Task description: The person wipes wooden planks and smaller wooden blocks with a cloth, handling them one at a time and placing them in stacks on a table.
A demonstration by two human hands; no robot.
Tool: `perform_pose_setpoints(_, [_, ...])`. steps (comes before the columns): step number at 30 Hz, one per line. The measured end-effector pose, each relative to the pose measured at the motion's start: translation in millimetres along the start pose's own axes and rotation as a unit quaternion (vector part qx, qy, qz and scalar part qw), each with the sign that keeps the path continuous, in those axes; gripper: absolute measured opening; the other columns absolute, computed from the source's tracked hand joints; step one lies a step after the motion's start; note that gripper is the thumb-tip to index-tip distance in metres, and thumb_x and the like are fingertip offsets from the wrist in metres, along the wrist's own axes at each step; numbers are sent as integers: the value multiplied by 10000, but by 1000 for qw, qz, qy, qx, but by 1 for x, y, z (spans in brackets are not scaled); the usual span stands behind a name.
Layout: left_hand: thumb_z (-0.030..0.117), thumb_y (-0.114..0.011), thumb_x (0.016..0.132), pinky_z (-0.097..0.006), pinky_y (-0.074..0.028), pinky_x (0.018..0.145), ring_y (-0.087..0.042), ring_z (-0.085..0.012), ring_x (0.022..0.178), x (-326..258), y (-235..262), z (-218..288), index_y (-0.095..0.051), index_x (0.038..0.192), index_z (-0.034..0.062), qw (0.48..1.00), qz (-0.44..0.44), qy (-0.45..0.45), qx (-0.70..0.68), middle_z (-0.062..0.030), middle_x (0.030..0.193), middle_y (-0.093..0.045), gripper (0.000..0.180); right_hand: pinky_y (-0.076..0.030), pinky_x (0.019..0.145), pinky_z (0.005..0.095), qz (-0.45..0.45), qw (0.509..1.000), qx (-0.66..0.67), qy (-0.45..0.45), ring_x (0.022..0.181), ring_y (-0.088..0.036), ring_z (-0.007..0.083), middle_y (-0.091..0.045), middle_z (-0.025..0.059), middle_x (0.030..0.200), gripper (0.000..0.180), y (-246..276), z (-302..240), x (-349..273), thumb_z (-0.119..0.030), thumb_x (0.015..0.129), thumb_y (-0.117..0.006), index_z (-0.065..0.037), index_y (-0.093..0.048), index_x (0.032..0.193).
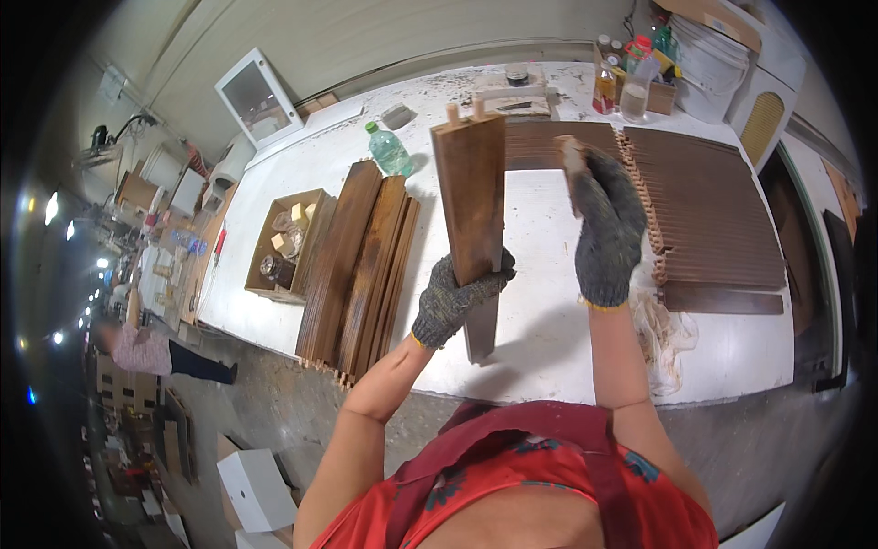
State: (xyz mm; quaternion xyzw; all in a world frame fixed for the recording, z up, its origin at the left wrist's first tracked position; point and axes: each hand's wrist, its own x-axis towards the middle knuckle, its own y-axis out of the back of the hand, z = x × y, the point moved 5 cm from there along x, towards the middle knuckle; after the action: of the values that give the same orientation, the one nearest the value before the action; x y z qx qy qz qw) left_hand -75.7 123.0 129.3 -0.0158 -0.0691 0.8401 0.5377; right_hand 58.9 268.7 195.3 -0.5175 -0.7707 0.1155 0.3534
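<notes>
My left hand (455, 300), in a grey knit glove, grips a dark brown wooden board (471, 197) near its lower part and holds it upright over the white table (549, 320). Two pale dowel pegs stick out of the board's top end. My right hand (605, 229), also gloved, is raised beside the board and closed on a small brown block or pad (572, 156) at its fingertips. The right hand stands a little apart from the board's right edge.
A stack of long brown boards (361, 270) lies left of my hands, next to an open cardboard box (285, 242) and a green plastic bottle (390, 151). Many finished boards (709, 206) lie in a row at right. Bottles and a white bucket (713, 64) stand at the back. A person (151, 352) works far left.
</notes>
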Motion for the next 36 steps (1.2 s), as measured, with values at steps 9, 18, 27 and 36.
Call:
perform_pose_setpoints(9, [111,-746,798,-305,-516,774,-622,-155,863,-5,13,-16,-620,1093,35,997,71,-14,40,-68,966,-671,330,-509,903,330,-164,887,-301,310,1118,-563,226,-570,103,1207,455,-78,-52,-18,-93,730,-795,-88,-649,1160])
perform_pose_setpoints(18, [60,-697,813,-299,-514,804,-620,-144,896,-6,2,-11,-605,1116,36,995,60,-46,69,-67,987,-664,317,-526,824,312,-109,861,-344,358,989,-612,191,-636,92,1057,338,-79,-45,9,-108,763,-785,-65,-671,1078])
perform_pose_setpoints(27, [288,-830,718,-392,-530,872,-640,-233,968,-2,32,14,-470,1332,-21,993,71,-64,-75,-114,1051,-649,776,-531,793,272,-93,987,-123,-33,908,-627,140,-648,64,1023,294,-44,3,26,-106,830,-739,-45,-666,1108])
perform_pose_setpoints(36, [151,-702,856,-280,-504,779,-590,-125,905,-11,55,13,-557,1207,29,968,156,-123,-156,-24,1040,-634,400,-499,893,364,-210,910,-205,293,1025,-589,242,-595,92,1125,433,-117,-21,-9,-176,750,-795,-117,-659,1157])
